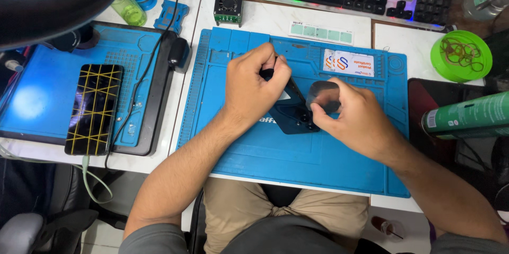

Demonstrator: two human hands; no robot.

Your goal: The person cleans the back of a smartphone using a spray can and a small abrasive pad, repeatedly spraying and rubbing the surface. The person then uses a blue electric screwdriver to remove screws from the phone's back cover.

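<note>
Your left hand [253, 87] is closed around a small black tool, pressing down on the dark phone [290, 116] that lies on the blue mat [297, 158] on the counter. Your right hand [356, 119] pinches a dark film [322, 95] just above the phone.

A dark phone [290, 117] is pinned flat on the blue repair mat [254, 153] by the left hand [254, 87], whose fingers are curled on its upper end. A dark rounded film piece [323, 96] is pinched over the phone's right edge by the right hand [355, 119].
</note>
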